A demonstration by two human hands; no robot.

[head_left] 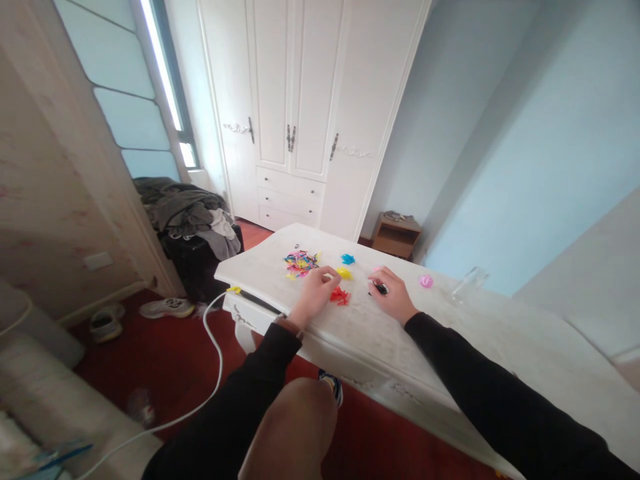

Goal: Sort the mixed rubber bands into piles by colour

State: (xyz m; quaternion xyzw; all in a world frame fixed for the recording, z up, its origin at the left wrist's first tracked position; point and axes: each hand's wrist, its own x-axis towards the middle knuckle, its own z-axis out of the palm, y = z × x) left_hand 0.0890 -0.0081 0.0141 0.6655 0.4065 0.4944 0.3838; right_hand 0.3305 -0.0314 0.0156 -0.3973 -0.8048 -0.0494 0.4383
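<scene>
One maybe-glass container [471, 284], centre-right at table [480, 333] edge; left hand [319, 291] beside red pieces [341, 297], right hand [392, 293] at black bits [381, 289]; finger grip unclear

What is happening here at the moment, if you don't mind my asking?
Someone is at work at a white table. Their left hand is beside a small yellow pile and a small red pile; whether it holds anything is too small to tell. Their right hand is curled over some small black pieces. A mixed multicoloured pile lies to the left, and a small blue pile lies beyond the yellow one.
</scene>
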